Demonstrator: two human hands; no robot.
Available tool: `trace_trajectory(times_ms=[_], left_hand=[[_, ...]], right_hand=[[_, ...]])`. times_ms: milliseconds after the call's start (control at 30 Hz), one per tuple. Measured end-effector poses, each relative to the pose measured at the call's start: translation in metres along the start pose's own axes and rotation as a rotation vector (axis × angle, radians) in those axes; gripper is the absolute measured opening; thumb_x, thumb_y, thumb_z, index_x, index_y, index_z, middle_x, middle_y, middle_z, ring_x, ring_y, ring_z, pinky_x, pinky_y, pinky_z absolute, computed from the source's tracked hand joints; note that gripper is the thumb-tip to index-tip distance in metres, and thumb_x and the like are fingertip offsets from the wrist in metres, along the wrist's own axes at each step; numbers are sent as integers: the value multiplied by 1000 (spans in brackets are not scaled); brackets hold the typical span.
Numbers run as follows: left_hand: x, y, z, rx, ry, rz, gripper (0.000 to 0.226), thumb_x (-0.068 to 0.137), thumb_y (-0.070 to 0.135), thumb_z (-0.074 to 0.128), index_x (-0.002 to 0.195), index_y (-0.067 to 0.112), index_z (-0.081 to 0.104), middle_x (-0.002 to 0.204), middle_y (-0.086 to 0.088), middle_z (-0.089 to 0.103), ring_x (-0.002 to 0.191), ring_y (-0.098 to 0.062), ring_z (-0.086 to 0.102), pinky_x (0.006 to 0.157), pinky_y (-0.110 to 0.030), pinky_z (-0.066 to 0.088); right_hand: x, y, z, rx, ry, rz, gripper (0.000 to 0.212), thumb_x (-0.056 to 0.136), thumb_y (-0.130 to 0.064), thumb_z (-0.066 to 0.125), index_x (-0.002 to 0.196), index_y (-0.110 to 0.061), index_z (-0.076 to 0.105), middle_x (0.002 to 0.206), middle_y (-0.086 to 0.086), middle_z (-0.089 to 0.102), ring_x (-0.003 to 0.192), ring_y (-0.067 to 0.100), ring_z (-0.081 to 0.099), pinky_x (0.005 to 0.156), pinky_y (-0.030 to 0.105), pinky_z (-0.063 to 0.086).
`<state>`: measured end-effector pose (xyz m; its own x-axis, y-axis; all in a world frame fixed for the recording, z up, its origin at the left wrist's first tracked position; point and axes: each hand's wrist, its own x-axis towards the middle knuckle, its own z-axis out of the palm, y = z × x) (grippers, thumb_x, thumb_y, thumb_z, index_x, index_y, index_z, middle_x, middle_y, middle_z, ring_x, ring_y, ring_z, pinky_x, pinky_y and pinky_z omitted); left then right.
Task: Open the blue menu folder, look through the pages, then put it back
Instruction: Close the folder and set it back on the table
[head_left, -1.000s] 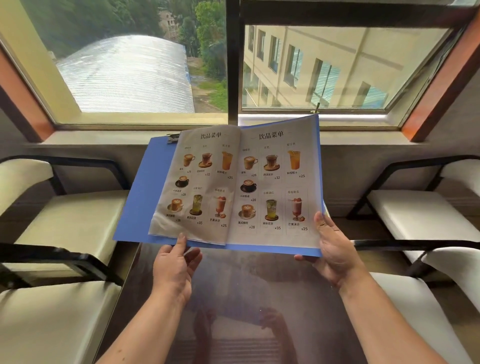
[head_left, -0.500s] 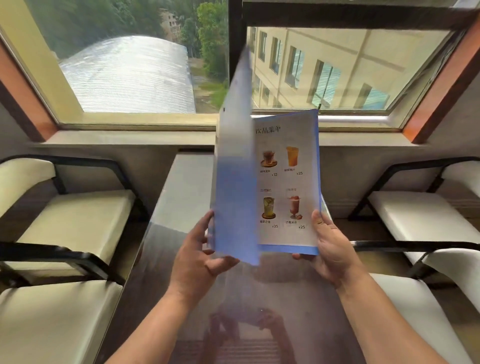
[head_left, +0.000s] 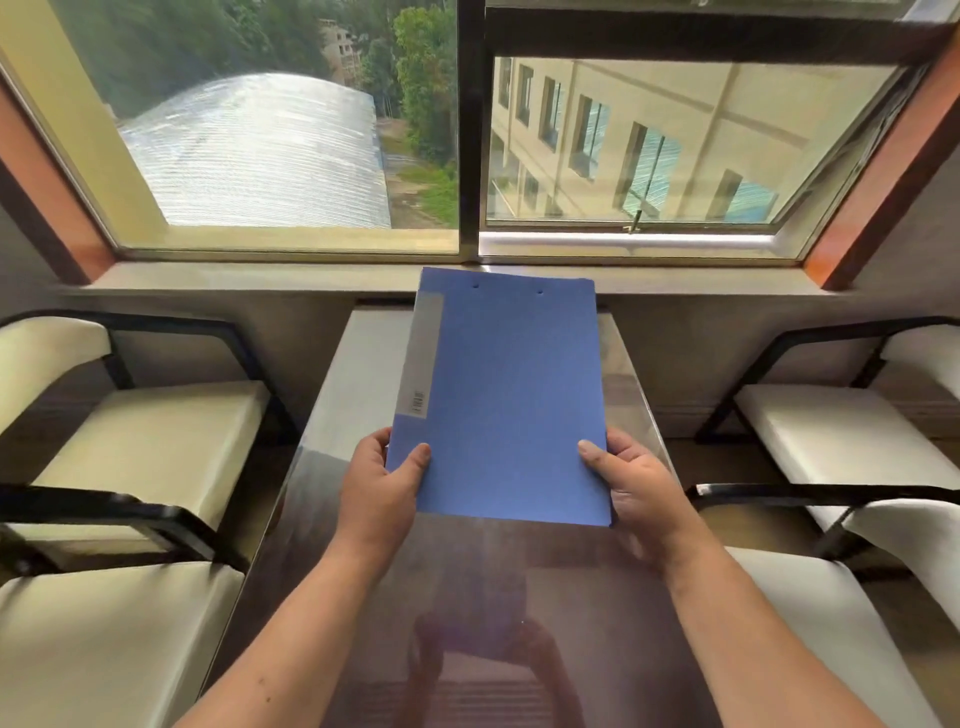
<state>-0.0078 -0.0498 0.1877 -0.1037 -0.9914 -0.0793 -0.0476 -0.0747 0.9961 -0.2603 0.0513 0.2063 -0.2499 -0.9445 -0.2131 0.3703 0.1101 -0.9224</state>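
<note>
The blue menu folder (head_left: 506, 395) is closed, its plain cover facing me, a grey spine strip with a barcode along its left side. I hold it tilted up above the glossy table (head_left: 363, 364). My left hand (head_left: 382, 491) grips its lower left corner, thumb on the cover. My right hand (head_left: 636, 480) grips the lower right corner the same way. The menu pages are hidden inside.
Cream-cushioned chairs with black frames stand on both sides: two on the left (head_left: 150, 447) and two on the right (head_left: 841, 441). A window sill (head_left: 260, 275) and large window run across the far end of the narrow table.
The folder was open showing drink pages a second ago. My left hand swung the left cover over to the right, and the folder is now closed, held by both hands.
</note>
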Motion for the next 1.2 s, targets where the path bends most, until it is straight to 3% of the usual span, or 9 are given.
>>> trace_trajectory(times_ms=[100, 267, 533, 633, 733, 900, 1000, 1100, 1200], left_hand=[[-2, 0, 2, 28, 8, 3, 21, 100, 25, 71, 118, 19, 62, 118, -6, 73, 96, -19, 76, 82, -46, 66], [-5, 1, 3, -3, 4, 8, 14, 100, 25, 71, 111, 23, 62, 112, -1, 74, 87, -6, 76, 63, -22, 62], [-4, -5, 5, 4, -27, 8, 21, 99, 29, 72, 116, 22, 62, 112, 2, 73, 89, -2, 75, 63, -21, 62], [-4, -10, 3, 58, -36, -15, 23, 95, 31, 76, 113, 23, 64, 110, 2, 75, 88, -8, 76, 67, -27, 64], [-7, -25, -5, 216, -78, -133, 24, 86, 31, 86, 101, 21, 70, 97, 2, 81, 83, -17, 79, 75, -43, 67], [-44, -78, -27, 575, -201, -297, 31, 76, 44, 91, 90, 23, 72, 89, 6, 80, 79, -15, 77, 78, -47, 64], [-82, -121, -37, 755, -281, -372, 37, 73, 50, 90, 86, 23, 70, 86, 6, 78, 78, -14, 74, 75, -42, 62], [-125, -163, -48, 864, -332, -465, 39, 72, 54, 88, 84, 24, 66, 83, 9, 75, 74, -10, 71, 63, -36, 56], [-167, -198, -56, 958, -388, -536, 40, 72, 57, 85, 83, 26, 62, 82, 10, 72, 72, -7, 67, 53, -31, 45]], right_hand=[[5, 4, 0, -8, 56, -52, 28, 108, -3, 52, 128, -9, 71, 124, 18, 79, 108, 32, 78, 80, 39, 66], [7, 2, 3, 16, 58, -77, 33, 109, -3, 52, 115, -19, 79, 123, 15, 80, 110, 32, 78, 81, 37, 66], [8, 6, -3, -13, 84, -79, 26, 108, -3, 53, 123, -12, 73, 120, 13, 81, 107, 31, 78, 80, 35, 66], [5, 9, -8, -35, 93, -76, 27, 108, -2, 53, 124, -11, 72, 117, 11, 82, 104, 28, 80, 77, 33, 65], [-6, 19, -18, -82, 122, -39, 27, 107, 0, 55, 123, -12, 73, 116, 9, 83, 102, 26, 80, 78, 33, 66], [-47, 81, -50, -460, 193, 128, 13, 101, -4, 68, 104, -14, 76, 106, 12, 84, 91, 25, 80, 64, 34, 62], [-82, 135, -70, -648, 196, 249, 10, 96, -7, 74, 91, -15, 75, 94, 12, 82, 73, 18, 75, 57, 31, 55], [-120, 186, -83, -869, 184, 381, 16, 90, -19, 80, 83, -9, 69, 72, 8, 72, 56, 17, 63, 50, 30, 49], [-154, 225, -89, -990, 155, 506, 24, 88, -29, 80, 81, -11, 65, 65, -3, 65, 55, 19, 61, 49, 29, 46]])
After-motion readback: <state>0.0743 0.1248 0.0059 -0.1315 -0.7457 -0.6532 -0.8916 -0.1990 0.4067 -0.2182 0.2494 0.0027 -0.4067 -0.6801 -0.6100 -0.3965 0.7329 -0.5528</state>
